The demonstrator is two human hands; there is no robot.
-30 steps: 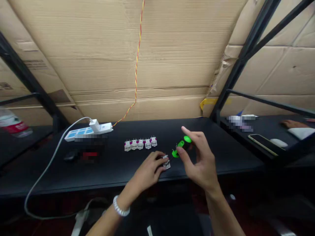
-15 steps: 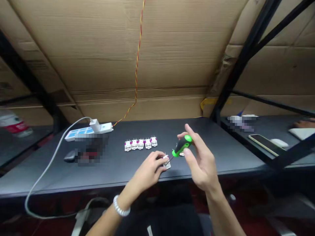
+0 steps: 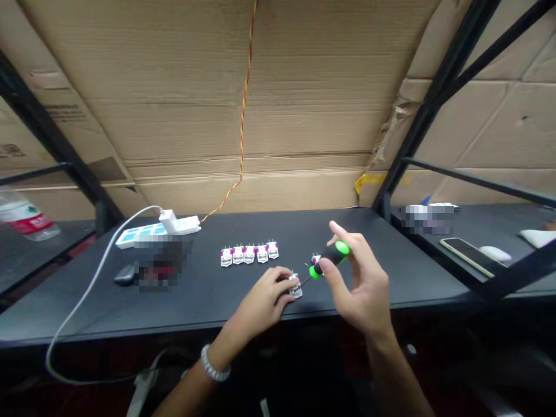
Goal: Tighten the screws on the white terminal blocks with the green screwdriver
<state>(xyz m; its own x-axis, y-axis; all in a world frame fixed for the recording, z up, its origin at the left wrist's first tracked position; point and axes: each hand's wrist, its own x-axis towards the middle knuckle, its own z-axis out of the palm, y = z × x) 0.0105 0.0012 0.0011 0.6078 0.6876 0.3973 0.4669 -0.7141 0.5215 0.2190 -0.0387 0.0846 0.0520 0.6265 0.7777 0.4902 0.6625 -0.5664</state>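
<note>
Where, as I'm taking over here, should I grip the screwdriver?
Probably by the screwdriver's green butt end, coming from the upper right. That end sticks out clear of the right hand, which pinches the black middle of the handle, while the thin shaft slants down-left toward the small white part at the left hand.
</note>
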